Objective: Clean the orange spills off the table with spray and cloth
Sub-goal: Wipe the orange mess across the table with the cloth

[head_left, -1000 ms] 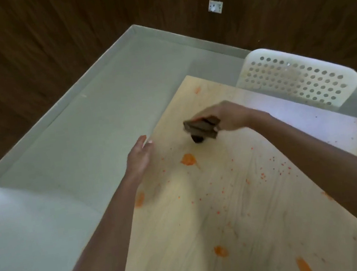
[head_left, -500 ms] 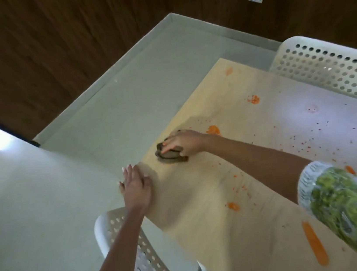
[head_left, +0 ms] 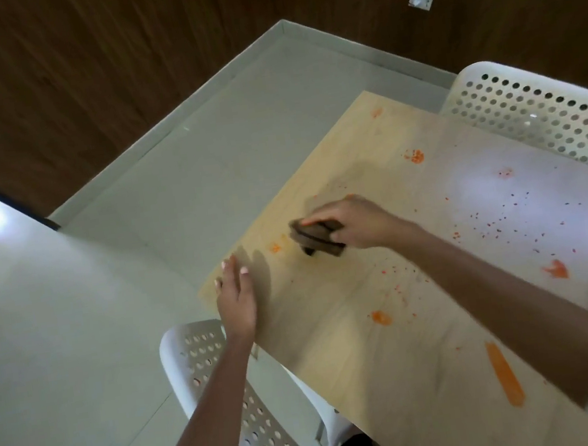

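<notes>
Bracing the near-left corner of the table (head_left: 401,378), the left hand (head_left: 236,299) lies flat, fingers straight and close together, much where it lay half a second ago, with the near white chair (head_left: 205,356) just under its wrist. An orange streak (head_left: 504,374) runs along the near edge, untouched, and a smaller blot (head_left: 381,318) sits a little beyond it.

Farther in, the right hand (head_left: 355,223) grips the folded brown cloth (head_left: 317,240), fingers curled over its top and thumb tucked under (the thumb itself is hard to make out). Half a second ago the cloth sat closer to the corner with a solid orange spot just behind it; now it has swept back toward the table's middle, and the patch left of it (head_left: 275,247) is only a faint orange smear. I judge that spill mostly lifted, though one more pass looks needed.

The cloth's long axis runs roughly left to right and slightly toward the camera, its folded end pointing at the faded smear.

Beyond it, another blot (head_left: 416,156), scattered specks and a far-corner mark (head_left: 377,112) wait, so much of the job remains. No spray bottle is in view. The far chair (head_left: 534,113) stands at the opposite edge.
</notes>
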